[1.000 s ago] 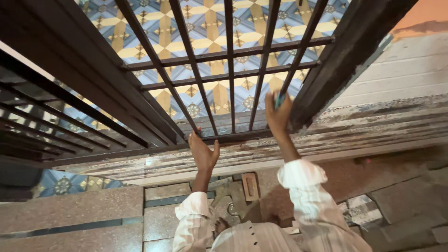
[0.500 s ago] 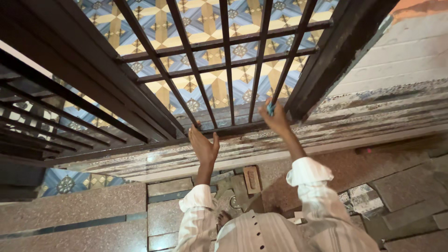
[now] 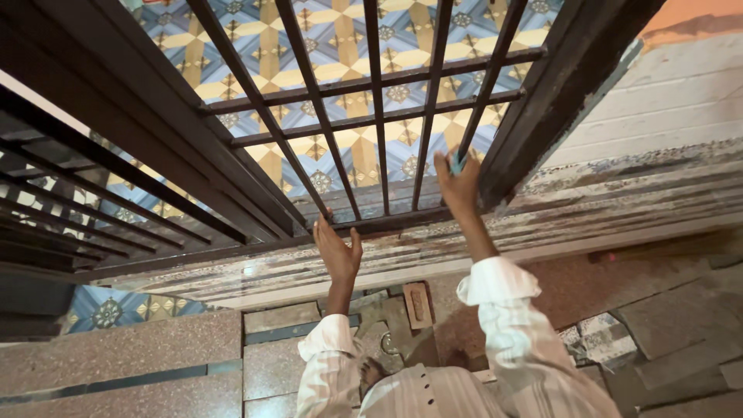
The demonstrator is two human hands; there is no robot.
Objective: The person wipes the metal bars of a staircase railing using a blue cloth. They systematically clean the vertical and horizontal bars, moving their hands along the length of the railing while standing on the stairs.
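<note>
A dark metal gate [image 3: 371, 124] with vertical bars and two crossbars fills the upper view, over a patterned blue and yellow tiled floor. My right hand [image 3: 458, 182] is raised against a bar near the gate's right post and grips a small teal object [image 3: 456, 162], mostly hidden by the fingers. My left hand [image 3: 338, 251] lies flat with fingers together against the gate's bottom rail, next to the worn, paint-streaked stone sill [image 3: 588, 209]. Both arms wear white striped sleeves.
A second barred gate leaf [image 3: 93, 186] runs off to the left. Speckled stone slabs [image 3: 116, 360] lie lower left, rough grey paving stones [image 3: 665, 325] lower right. A small brown brick-like block [image 3: 418, 304] rests near my feet. A white painted wall [image 3: 665, 101] stands at the right.
The view has shifted down a little. My right hand has slid slightly up the bar; my left hand stays on the bottom rail.
</note>
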